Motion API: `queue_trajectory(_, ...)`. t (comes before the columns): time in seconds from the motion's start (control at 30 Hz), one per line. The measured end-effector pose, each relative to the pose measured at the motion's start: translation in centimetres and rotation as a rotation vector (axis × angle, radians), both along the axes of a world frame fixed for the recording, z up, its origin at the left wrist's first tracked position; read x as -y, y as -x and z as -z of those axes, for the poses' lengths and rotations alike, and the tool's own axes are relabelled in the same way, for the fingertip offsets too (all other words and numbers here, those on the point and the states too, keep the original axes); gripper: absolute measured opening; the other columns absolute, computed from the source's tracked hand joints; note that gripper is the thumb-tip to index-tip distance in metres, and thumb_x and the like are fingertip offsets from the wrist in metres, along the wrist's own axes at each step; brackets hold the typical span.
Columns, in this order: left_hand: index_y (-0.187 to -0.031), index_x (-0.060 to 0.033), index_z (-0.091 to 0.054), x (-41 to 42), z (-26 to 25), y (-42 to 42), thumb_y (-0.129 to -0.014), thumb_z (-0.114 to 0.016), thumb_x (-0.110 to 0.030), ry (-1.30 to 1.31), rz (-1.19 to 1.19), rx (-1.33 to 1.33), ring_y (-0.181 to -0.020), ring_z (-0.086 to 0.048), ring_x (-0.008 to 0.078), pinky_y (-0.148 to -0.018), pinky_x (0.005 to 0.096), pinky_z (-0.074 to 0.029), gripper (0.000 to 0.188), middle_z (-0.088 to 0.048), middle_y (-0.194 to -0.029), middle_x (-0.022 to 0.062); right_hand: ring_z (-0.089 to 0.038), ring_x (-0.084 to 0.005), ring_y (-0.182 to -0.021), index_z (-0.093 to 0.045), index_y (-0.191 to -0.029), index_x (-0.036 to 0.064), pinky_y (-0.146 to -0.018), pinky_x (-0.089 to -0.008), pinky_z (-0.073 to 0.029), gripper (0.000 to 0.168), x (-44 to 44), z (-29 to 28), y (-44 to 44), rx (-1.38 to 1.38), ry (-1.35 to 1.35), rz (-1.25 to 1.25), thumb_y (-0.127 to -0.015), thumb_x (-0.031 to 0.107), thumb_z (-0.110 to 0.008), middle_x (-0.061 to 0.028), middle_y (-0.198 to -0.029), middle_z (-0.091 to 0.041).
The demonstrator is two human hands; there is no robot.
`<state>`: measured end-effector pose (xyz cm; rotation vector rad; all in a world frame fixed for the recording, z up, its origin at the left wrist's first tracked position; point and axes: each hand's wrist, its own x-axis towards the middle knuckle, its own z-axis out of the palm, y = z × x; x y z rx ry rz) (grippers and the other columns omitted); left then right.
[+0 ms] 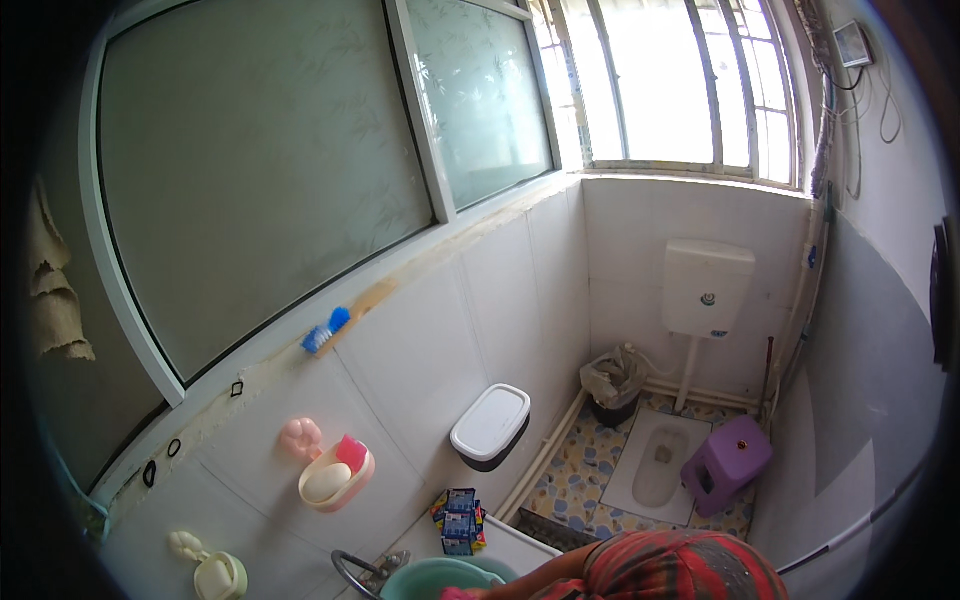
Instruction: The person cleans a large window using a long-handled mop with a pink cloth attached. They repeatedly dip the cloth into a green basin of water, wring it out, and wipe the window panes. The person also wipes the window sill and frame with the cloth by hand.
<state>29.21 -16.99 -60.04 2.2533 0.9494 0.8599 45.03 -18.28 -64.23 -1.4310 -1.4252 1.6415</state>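
Observation:
My right arm, in a red and grey striped sleeve, reaches in from the lower right toward a green plastic basin. My right hand is at the basin, mostly cut off by the bottom edge. Something pink shows at the hand; whether it is gripped cannot be made out. My left hand is out of view. Beside the basin are a curved metal faucet and a pile of blue printed packets on a white ledge.
On the tiled wall hang a pink soap dish, a green soap dish and a white-lidded box. A blue-bristled brush lies on the sill. Beyond are a squat toilet, purple stool, lined bin and cistern.

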Motion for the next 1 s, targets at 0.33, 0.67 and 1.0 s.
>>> queue_trajectory(0.33, -0.106, -0.0051, -0.057, -7.5, 10.4, 7.8, -0.087, -0.049, -0.026, 0.623, -0.312, -0.084, -0.089, -0.056, 0.0402, -0.075, 0.0451, -0.046, 0.029, -0.060, -0.096, 0.0197, -0.060, -0.0160, -0.074, -0.064, -0.097, 0.009, -0.067, -0.0336, -0.050, 0.024, -0.3, 0.6, 1.0, -0.085, 0.037, 0.029, -0.076, 0.018, -0.055, -0.0060, -0.084, -0.065)
queue_trajectory(0.67, -0.101, -0.0045, -0.058, -3.7, 12.8, 5.3, -0.090, -0.044, -0.031, -0.223, -0.290, -0.266, -0.078, -0.057, 0.0395, -0.067, 0.0451, -0.046, 0.032, -0.061, -0.082, 0.0211, -0.059, -0.0166, -0.076, -0.064, -0.097, 0.009, -0.069, -0.0340, -0.049, 0.024, -0.2, 0.9, 1.0, -0.187, 0.081, 0.074, -0.077, 0.019, -0.055, -0.0065, -0.085, -0.064)
queue_trajectory(1.0, -0.095, -0.0052, -0.059, -6.3, 10.9, 6.6, -0.093, -0.045, -0.030, 0.066, -0.345, -0.650, -0.068, -0.057, 0.0326, -0.061, 0.0425, -0.046, 0.029, -0.063, -0.079, 0.0140, -0.059, -0.0172, -0.077, -0.063, -0.097, 0.008, -0.070, -0.0344, -0.049, 0.024, -0.1, 0.5, 1.5, -0.316, 0.081, 0.097, -0.078, 0.020, -0.054, -0.0071, -0.086, -0.063)
